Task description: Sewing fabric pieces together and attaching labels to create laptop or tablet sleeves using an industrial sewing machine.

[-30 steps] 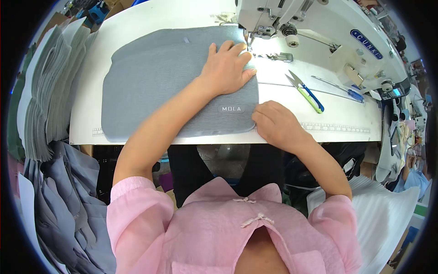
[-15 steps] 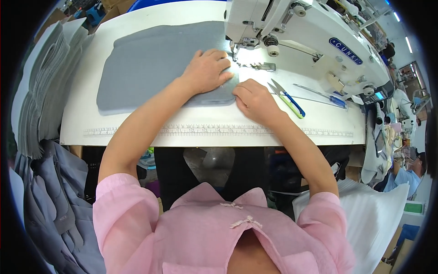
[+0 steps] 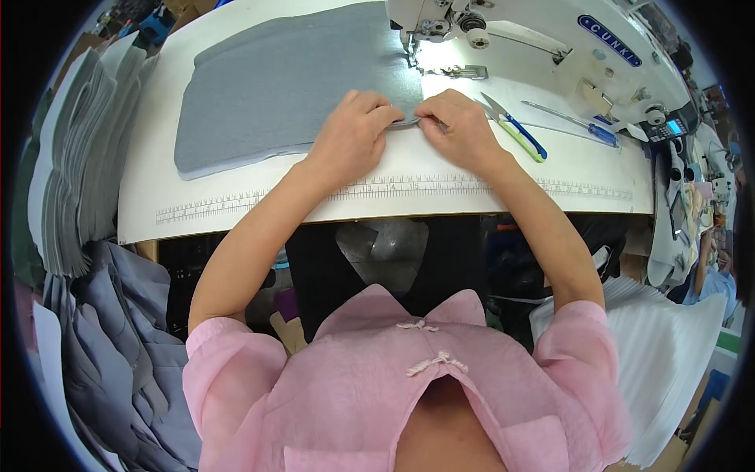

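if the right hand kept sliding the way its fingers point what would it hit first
The right hand points left along the grey cloth edge, so it would most likely meet the left hand fingertips first; they look nearly touching already.

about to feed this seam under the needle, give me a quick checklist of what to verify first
1. Both hands on the fabric edge: ok. The left hand and right hand pinch the near edge of the grey fabric.
2. Edge lined up with the needle of the sewing machine: cannot tell, fingers hide it.
3. Fingertips away from the needle: ok, they sit nearer the body.
4. Snips off the fabric: ok, beside the right hand.
5. Fabric lying flat: ok, spread leftward on the table.
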A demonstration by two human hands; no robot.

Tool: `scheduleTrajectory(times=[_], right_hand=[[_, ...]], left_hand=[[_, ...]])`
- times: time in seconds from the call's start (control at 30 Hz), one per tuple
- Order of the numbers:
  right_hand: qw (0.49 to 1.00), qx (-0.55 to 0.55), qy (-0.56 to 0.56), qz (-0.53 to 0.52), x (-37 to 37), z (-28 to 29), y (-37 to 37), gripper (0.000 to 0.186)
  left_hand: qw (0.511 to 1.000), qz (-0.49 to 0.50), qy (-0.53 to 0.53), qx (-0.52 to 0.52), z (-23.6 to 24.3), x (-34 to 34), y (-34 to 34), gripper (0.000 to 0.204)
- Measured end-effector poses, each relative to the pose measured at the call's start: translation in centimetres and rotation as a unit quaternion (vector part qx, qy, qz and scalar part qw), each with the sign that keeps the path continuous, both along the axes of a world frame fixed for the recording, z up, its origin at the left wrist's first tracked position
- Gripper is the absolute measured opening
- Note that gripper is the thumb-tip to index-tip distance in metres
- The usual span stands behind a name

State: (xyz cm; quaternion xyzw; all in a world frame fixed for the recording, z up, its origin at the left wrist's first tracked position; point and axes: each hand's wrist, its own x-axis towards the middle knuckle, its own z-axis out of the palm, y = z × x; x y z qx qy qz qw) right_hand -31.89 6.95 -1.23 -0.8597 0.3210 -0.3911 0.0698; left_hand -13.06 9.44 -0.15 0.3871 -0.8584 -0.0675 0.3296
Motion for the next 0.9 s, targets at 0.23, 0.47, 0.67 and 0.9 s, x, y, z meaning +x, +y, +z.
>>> scheduleTrajectory(times=[0.23, 0.47, 0.67, 0.9], right_hand=[[1.000, 0.014, -0.014, -0.005, -0.1, -0.4, -0.1, 0.006], [1.000, -0.007, -0.024, 0.003, 0.0, 0.2, 0.0, 0.008], [1.000, 0.013, -0.022, 0.012, 0.0, 0.7, 0.2, 0.010], [0.999, 0.026, -0.023, 0.019, 0.1, 0.7, 0.3, 0.013]], left_hand=[[0.999, 0.021, -0.029, -0.021, -0.3, -0.2, 0.3, 0.025], [0.996, 0.031, -0.010, -0.085, -0.4, -0.7, -0.4, 0.019], [0.997, 0.000, -0.036, -0.075, 0.5, -0.3, -0.5, 0.018], [0.984, -0.009, -0.145, -0.106, 1.3, 0.4, -0.5, 0.015]])
